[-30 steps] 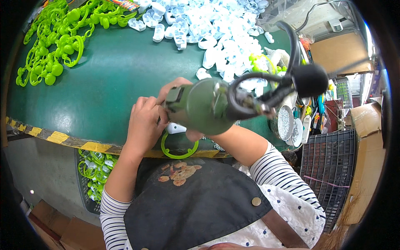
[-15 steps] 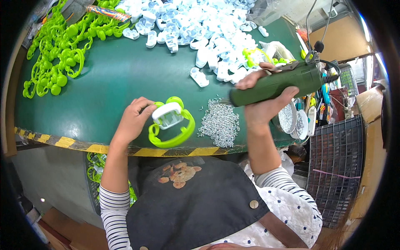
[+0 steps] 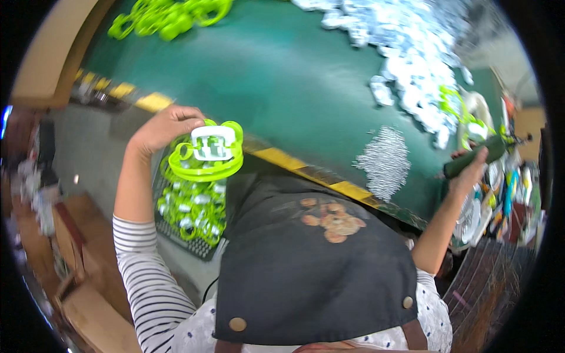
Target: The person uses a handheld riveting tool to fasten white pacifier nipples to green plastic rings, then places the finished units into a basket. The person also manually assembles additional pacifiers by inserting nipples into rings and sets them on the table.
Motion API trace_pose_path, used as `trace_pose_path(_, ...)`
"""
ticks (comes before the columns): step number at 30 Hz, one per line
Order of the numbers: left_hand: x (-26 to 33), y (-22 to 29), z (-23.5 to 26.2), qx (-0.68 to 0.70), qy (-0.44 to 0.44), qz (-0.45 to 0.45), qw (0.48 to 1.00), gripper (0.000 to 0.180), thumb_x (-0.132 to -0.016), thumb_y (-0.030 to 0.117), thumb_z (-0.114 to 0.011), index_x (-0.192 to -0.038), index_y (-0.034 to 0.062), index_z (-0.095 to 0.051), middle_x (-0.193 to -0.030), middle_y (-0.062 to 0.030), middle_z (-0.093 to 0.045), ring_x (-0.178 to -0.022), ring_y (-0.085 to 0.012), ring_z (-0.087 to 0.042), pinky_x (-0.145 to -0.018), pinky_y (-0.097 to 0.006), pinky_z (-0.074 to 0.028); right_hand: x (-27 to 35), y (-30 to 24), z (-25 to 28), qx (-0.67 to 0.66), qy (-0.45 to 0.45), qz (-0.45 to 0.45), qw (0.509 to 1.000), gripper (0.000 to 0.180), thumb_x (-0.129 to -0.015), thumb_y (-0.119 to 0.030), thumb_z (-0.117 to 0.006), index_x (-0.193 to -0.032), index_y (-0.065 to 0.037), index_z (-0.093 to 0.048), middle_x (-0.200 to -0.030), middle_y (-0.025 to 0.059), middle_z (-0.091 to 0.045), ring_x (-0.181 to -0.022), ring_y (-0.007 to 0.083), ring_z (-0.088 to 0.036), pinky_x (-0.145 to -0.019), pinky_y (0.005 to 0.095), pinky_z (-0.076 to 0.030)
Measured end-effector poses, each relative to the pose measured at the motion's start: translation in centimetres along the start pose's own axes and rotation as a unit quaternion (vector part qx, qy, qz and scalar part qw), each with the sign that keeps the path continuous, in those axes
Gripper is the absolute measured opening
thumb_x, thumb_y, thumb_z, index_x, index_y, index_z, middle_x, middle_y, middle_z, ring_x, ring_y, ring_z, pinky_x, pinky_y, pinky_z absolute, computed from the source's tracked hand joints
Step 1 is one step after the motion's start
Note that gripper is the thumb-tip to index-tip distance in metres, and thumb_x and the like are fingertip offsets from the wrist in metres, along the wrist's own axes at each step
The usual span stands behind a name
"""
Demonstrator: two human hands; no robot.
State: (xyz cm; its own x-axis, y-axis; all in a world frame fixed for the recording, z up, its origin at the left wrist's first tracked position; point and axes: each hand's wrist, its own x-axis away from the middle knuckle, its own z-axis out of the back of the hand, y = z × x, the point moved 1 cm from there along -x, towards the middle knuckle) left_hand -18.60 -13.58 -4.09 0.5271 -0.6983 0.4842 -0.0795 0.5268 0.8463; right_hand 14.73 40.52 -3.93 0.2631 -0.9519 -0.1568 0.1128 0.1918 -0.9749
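Note:
Between the fingers and thumb of my left hand [image 3: 168,128] is a bright green plastic band with rounded ears [image 3: 206,172]. A white rectangular frame [image 3: 212,143] is fitted on it. The band hangs just outside the table edge, above a dark crate [image 3: 203,250] of similar green and white pieces [image 3: 194,206]. At the far right, my right hand [image 3: 469,175] is wrapped round a dark green powered screwdriver [image 3: 478,155]. A pile of small silver screws [image 3: 385,165] lies on the green table [image 3: 282,76] between my hands.
A large heap of pale white plastic parts [image 3: 406,59] spreads over the far right. Green bands [image 3: 170,16] lie at the far left. Yellow-and-black tape [image 3: 282,160] lines the table's near edge. Cardboard boxes [image 3: 100,317] stand at lower left, tools [image 3: 515,191] at right.
The view has swung left. My left hand has carried the green band off the tabletop to above the crate. My right hand has moved the screwdriver away from the screws, farther right.

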Motion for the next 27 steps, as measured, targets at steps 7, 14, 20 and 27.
trace_pose_path(7, 11.9, -15.0, 2.8, -0.073, 0.107, 0.167, 0.977, 0.031, -0.082, 0.028, -0.078, -0.094, 0.0005, -0.075, -0.088, -0.0041, -0.07, -0.084, -0.0131, -0.062, -0.08, -0.029, -0.049, -2.8, 0.3, -0.8, 0.24, 0.149, 0.312, 0.907, 0.058, -0.089, -0.041, -0.071, -0.112, 0.01, -0.058, -0.107, 0.0159, -0.061, -0.092, 0.0268, -0.059, -0.086, 0.0382, -0.048)
trace_pose_path(14, 9.1, -30.6, -6.9, -0.319, 0.222, 0.139, 0.911, 0.041, -0.078, 0.037, -0.077, -0.103, 0.0051, -0.072, -0.107, -0.0172, -0.066, -0.103, -0.0346, -0.061, -0.09, -0.042, -0.05, 10.4, -6.7, -14.7, 0.093, -0.107, 0.457, 0.878, 0.043, -0.09, -0.003, -0.064, -0.129, 0.006, -0.048, -0.13, 0.0183, -0.053, -0.123, 0.0301, -0.05, -0.108, 0.0417, -0.036)
trace_pose_path(20, 2.2, -34.0, -16.2, -0.393, 0.148, 0.29, 0.86, 0.093, -0.076, 0.059, -0.073, -0.15, 0.0181, -0.033, -0.152, -0.0099, -0.036, -0.143, -0.033, -0.029, -0.111, -0.062, -0.028, 25.3, -6.9, -25.9, 0.126, -0.631, 0.47, 0.605, 0.056, -0.076, -0.022, -0.078, -0.126, -0.008, -0.057, -0.132, 0.0152, -0.053, -0.126, 0.0354, -0.047, -0.109, 0.0498, -0.036)
trace_pose_path(27, 5.4, -35.1, -15.6, -0.397, 0.058, 0.438, 0.805, 0.095, -0.075, 0.07, -0.067, -0.149, 0.0176, -0.039, -0.159, -0.0064, -0.026, -0.149, -0.0314, -0.017, -0.116, -0.064, -0.015, 30.2, -4.7, -29.5, 0.223, -0.66, 0.582, 0.419, 0.057, -0.078, -0.037, -0.076, -0.126, -0.013, -0.059, -0.144, 0.0086, -0.046, -0.141, 0.0327, -0.031, -0.119, 0.0536, -0.019)
